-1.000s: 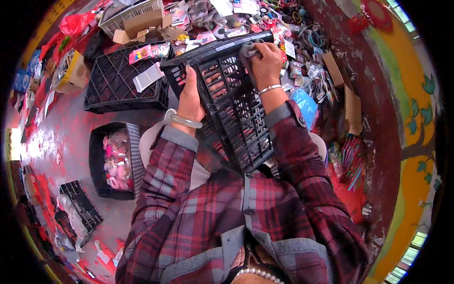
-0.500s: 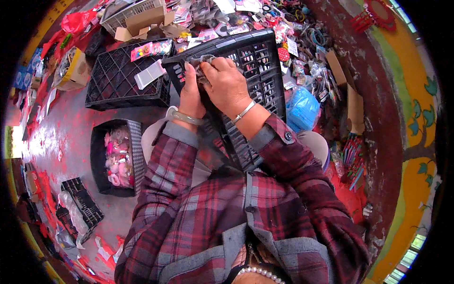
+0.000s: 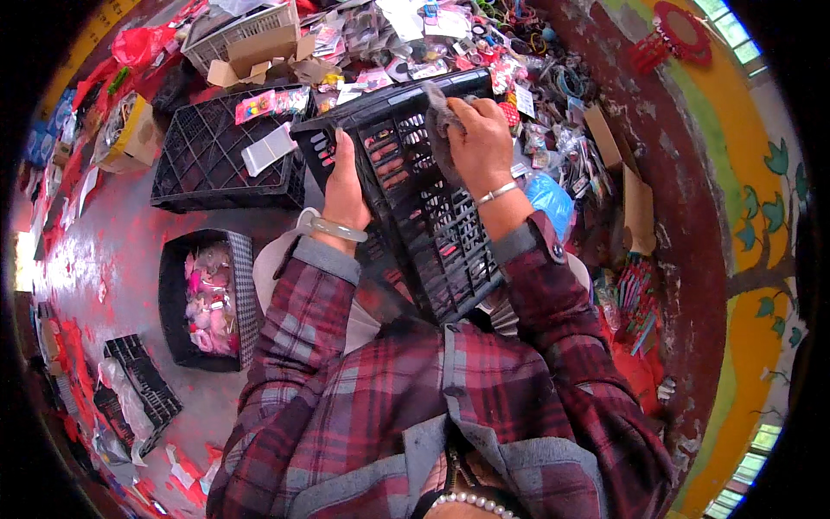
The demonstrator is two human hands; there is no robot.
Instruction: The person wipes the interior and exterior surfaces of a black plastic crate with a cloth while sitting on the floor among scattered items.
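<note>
A black plastic crate (image 3: 406, 186) with slotted walls stands tilted in front of me, between my knees. My left hand (image 3: 346, 190) grips the crate at its left corner, thumb up along the edge and the other fingers hidden behind it. In my right hand (image 3: 482, 143) is a grey cloth (image 3: 441, 130), bunched and pressed against the crate's slotted wall near the far rim. Part of the cloth hangs down beside my fingers.
A second black crate (image 3: 194, 143) lies left, with a white package (image 3: 268, 149) on top. Nearer is a black fabric box (image 3: 207, 298) of pink items. Heaps of small packaged goods (image 3: 424, 35) cover the far floor. A blue plastic bag (image 3: 551, 201) lies right.
My right hand has slid with the cloth from the crate's left corner rightward across its slotted wall. My left hand stays at the corner.
</note>
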